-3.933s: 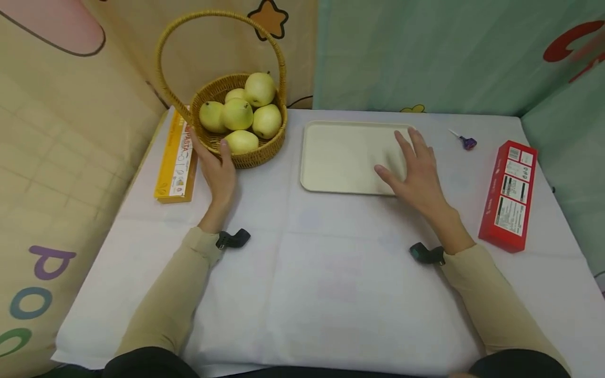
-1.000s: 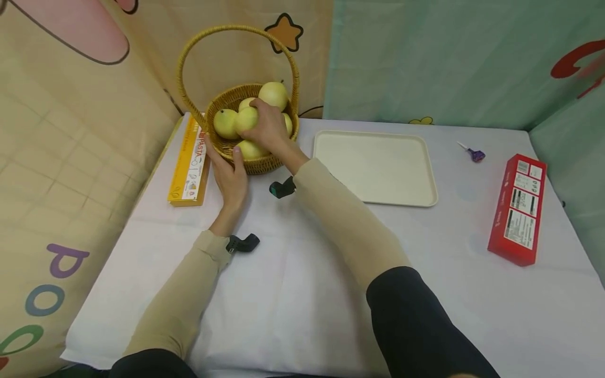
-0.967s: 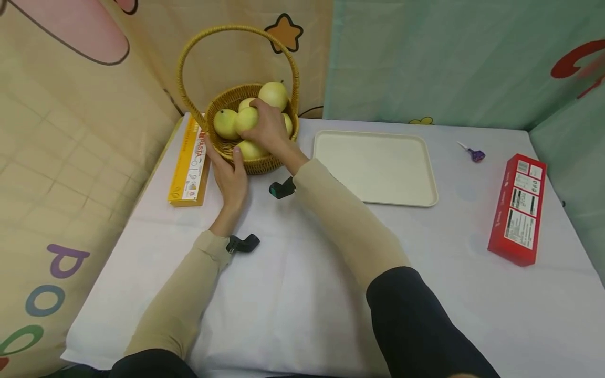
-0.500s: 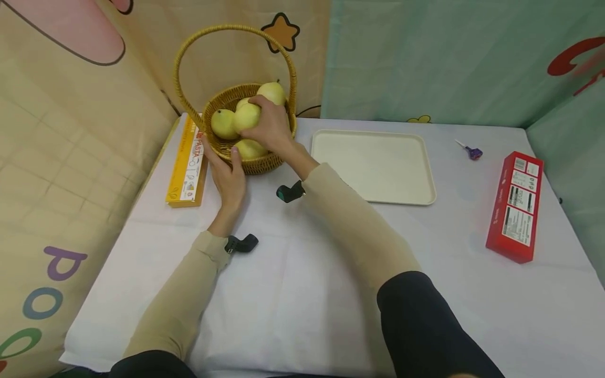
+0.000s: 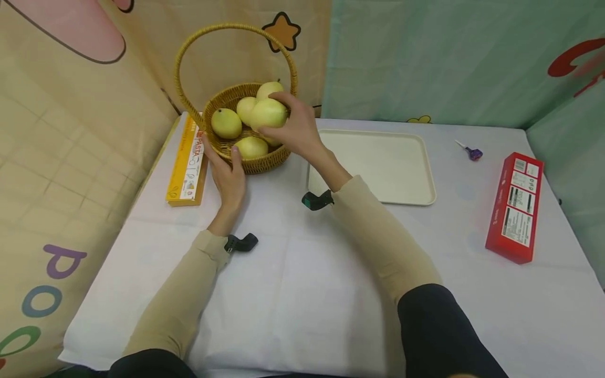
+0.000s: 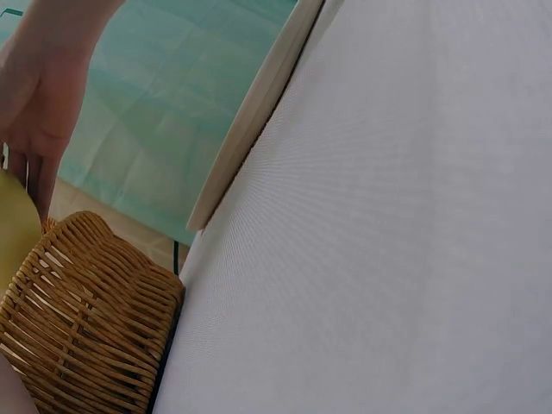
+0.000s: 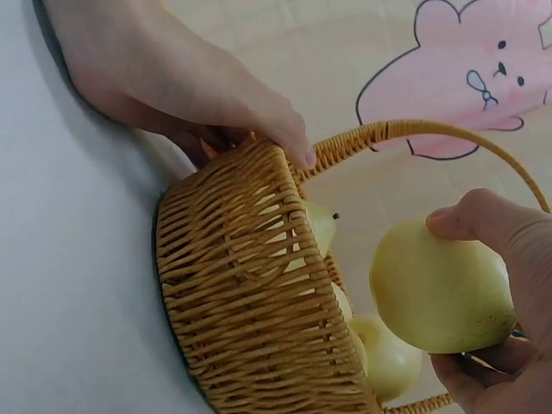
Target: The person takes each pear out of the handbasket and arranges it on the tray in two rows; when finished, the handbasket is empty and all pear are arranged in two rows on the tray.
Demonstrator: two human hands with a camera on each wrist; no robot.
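Observation:
My right hand (image 5: pixel 303 131) grips a pale yellow-green pear (image 5: pixel 268 114), raised over the right side of a wicker basket (image 5: pixel 259 167). In the right wrist view, the thumb lies on one side of this pear (image 7: pixel 440 285) and fingers lie on the other, apart from the rim. More pears (image 5: pixel 226 123) lie inside the basket, partly overlapped by the held one. My left hand (image 5: pixel 229 181) holds the basket's near-left side. The right wrist view shows this left hand's (image 7: pixel 198 82) thumb at the rim near the handle's base, its fingers partly hidden behind the wicker.
A cream tray (image 5: pixel 378 168) lies right of the basket on the white-covered table (image 5: pixel 283 294). A yellow pasta box (image 5: pixel 186 168) sits against the basket's left side. Farther right are a purple-wrapped lollipop (image 5: pixel 472 153) and a red box (image 5: pixel 515 207). The basket's tall handle (image 5: pixel 231 27) arches overhead.
My right hand came from over the tray to the basket and took hold of a pear. Over the last half second it lifted that pear up and rightward. The left hand stays at the basket.

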